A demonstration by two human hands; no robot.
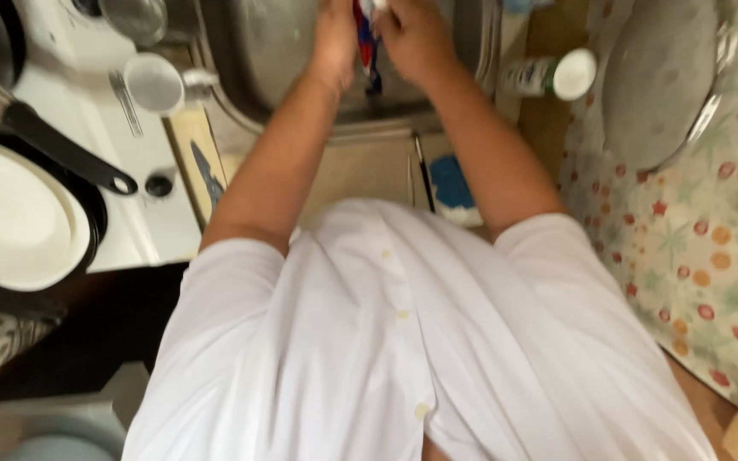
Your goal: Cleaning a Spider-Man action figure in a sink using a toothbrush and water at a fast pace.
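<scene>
Between left hand (pixel 336 34) and right hand (pixel 414 36), over the steel sink (pixel 258 60): red-and-blue cloth strip (pixel 367 47). Long axis runs from the fingers toward the body. Both hands closed on it, equally near.

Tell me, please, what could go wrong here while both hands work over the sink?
The white cup sits on the rim by the sink, near the left forearm, so an elbow swing might tip it. The red and blue item between the left hand and right hand could drip onto the white shirt.

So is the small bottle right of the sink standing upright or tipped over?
Tipped over. The white-capped bottle lies on its side on the counter beside the sink, its cap pointing right, away from the hands.
</scene>
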